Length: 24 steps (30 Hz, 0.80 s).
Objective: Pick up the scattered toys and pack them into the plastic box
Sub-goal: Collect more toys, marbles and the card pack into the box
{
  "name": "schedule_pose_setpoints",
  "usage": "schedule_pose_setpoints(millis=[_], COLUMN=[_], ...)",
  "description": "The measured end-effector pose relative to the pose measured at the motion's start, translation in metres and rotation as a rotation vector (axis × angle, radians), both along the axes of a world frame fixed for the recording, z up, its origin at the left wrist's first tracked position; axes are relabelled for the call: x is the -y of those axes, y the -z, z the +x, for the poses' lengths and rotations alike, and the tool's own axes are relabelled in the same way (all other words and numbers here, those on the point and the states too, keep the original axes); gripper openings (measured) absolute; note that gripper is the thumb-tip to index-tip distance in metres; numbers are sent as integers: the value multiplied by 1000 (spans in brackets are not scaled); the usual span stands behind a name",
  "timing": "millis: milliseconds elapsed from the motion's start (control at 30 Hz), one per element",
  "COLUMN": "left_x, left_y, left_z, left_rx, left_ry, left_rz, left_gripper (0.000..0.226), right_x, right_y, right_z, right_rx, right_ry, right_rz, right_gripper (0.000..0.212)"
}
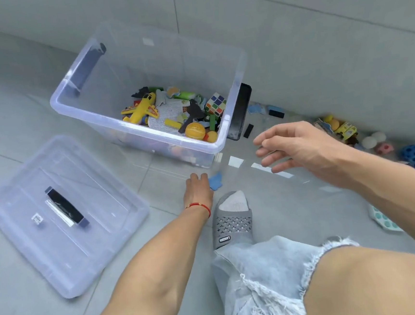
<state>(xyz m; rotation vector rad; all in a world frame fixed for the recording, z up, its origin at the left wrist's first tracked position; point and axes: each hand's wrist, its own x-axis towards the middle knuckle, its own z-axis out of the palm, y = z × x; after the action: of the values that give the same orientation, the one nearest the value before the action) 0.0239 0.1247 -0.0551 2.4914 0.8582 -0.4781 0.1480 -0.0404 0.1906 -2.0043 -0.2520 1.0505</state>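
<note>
Where grey tile floor [13, 154] meets wall [316, 34] (tiled too), toys [344, 130] scattered.

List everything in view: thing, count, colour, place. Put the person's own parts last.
box: one, clear, on the floor by the wall, open.
lid: one, clear with a dark handle, flat on the floor left of the box.
plane: one, yellow, in the box.
cube: one, multicoloured, in the box.
ball: one, orange-yellow, in the box.
blue piece: one, on the floor at the left fingertips.
black blocks: two, on the floor right of the box.
toy pile: several, mixed colours, along the wall at right.
left hand: one, down on the floor.
right hand: one, open, in the air.
foot: one, in a grey slipper.
</note>
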Motion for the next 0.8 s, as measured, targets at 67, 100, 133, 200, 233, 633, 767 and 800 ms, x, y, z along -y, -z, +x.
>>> schedule_pose_setpoints(millis=[67, 100, 133, 200, 233, 633, 767, 800], left_x=[1, 1, 0, -1, 0, -43, -83, -86], left_y=[8, 12, 15, 13, 8, -228, -260, -265], left_z=[4, 4, 3, 0, -2, -39, 24, 35], left_rx=[-62, -79, -90, -105, -103, 772, 634, 579], left_ry=[47, 56, 45, -2, -21, -449, -545, -508], left_rz=[62, 78, 79, 59, 32, -514, -649, -571], left_gripper=[35, 35, 34, 32, 31, 21, 41, 51], right_x=[3, 4, 5, 6, 5, -66, -57, -50], right_y=[3, 5, 7, 12, 14, -26, -70, -78], right_z=[-2, -2, -2, -2, -2, 4, 25, 33], right_rx=[3, 7, 11, 8, 1, 36, 217, 270], right_ry=[8, 20, 30, 45, 51, 192, 187, 170], right_rz=[-1, -1, -3, -8, -7, 243, 181, 150], right_gripper=[16, 16, 17, 17, 17, 21, 22, 21])
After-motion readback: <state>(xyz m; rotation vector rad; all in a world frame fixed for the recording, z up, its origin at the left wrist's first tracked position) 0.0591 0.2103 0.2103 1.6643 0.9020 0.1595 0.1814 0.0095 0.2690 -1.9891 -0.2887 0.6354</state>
